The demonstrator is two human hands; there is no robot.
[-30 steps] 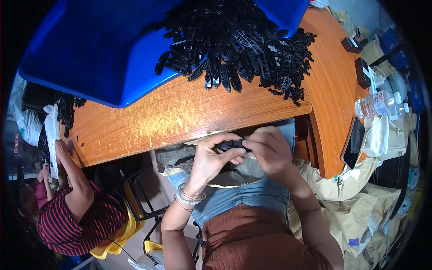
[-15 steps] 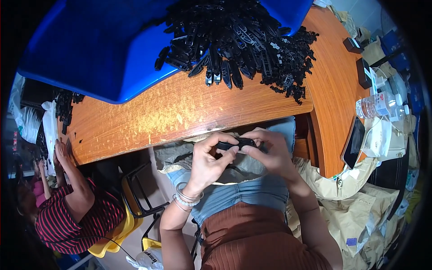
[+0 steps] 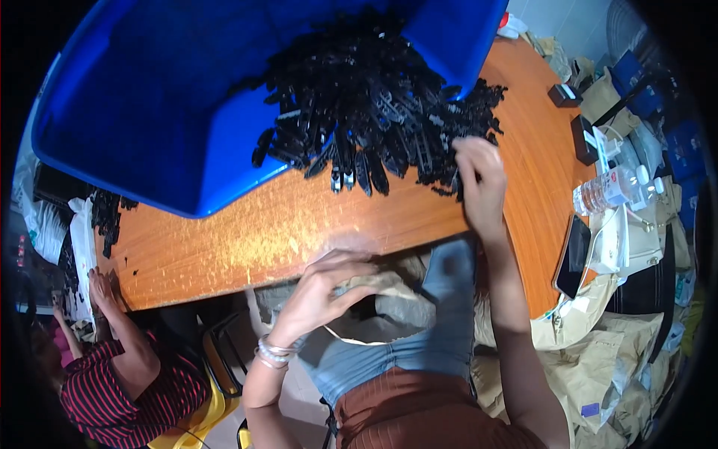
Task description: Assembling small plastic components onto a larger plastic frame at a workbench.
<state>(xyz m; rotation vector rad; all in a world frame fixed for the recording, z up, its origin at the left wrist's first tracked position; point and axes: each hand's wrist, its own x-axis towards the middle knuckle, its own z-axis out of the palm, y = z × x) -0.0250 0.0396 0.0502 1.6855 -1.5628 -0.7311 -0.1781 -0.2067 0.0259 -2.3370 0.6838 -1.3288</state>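
My right hand (image 3: 482, 173) reaches over the table to the right edge of a heap of black plastic parts (image 3: 359, 112). Its fingers curl together against the smaller pieces there, and whatever they pinch is hidden. Low over my lap, my left hand (image 3: 321, 292) hovers at the mouth of a brown paper bag (image 3: 407, 310), thumb and fingers apart, slightly blurred. No part shows between them. The bag lies across my jeans with its dark opening facing up.
A big blue bin (image 3: 202, 187) lies tipped on the wooden table (image 3: 262, 232), the heap spilling from it. To the right are a phone (image 3: 574, 256), water bottles (image 3: 602, 191) and paper sacks (image 3: 583, 367). At left sits a person in a striped top (image 3: 142, 389).
Both hands held a black plastic piece together over my lap; it is out of sight now. My right hand has moved forward to the heap, while the left shifted slightly left and down.
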